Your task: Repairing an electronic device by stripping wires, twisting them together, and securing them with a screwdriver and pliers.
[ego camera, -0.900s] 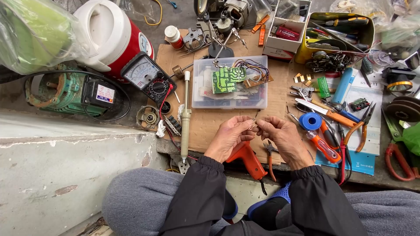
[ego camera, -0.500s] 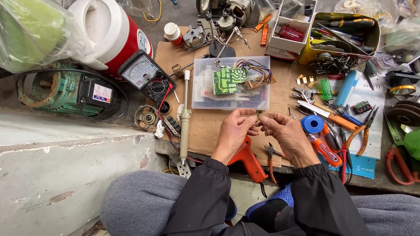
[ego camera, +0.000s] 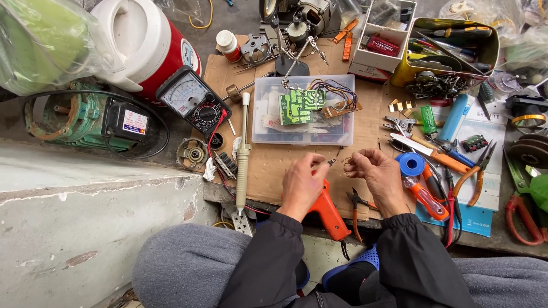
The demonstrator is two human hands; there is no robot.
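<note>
- Two hands met at the lower middle of the frame, over a sheet of brown cardboard [ego camera: 274,165] that covered the table.
- The left hand [ego camera: 304,183] was closed, its fingertips pinching a small metal part [ego camera: 331,162] that was too small to make out.
- The right hand [ego camera: 377,174] was curled, its fingertips pinching a thin wire [ego camera: 347,161] just beside that part; the two hands were close but not touching.
- Under the left wrist lay an orange glue gun [ego camera: 328,211], its handle hanging past the lower edge of the cardboard.
- Small black-handled pliers [ego camera: 357,206] lay between the two wrists.
- Above the hands sat a clear plastic box [ego camera: 302,128], with a green circuit board [ego camera: 297,105] and coloured leads resting on its top.
- Left of the box, a cream desoldering pump [ego camera: 244,154] lay upright in the frame.
- Further left, toward the upper left, stood an analogue multimeter [ego camera: 191,97], beside a red and white jug [ego camera: 148,45].
- Right of the hands lay a blue tape roll [ego camera: 411,163], orange-handled screwdrivers [ego camera: 425,199] and a utility knife [ego camera: 434,154].
- At the left of the frame sat a green electric motor [ego camera: 85,117].
</note>
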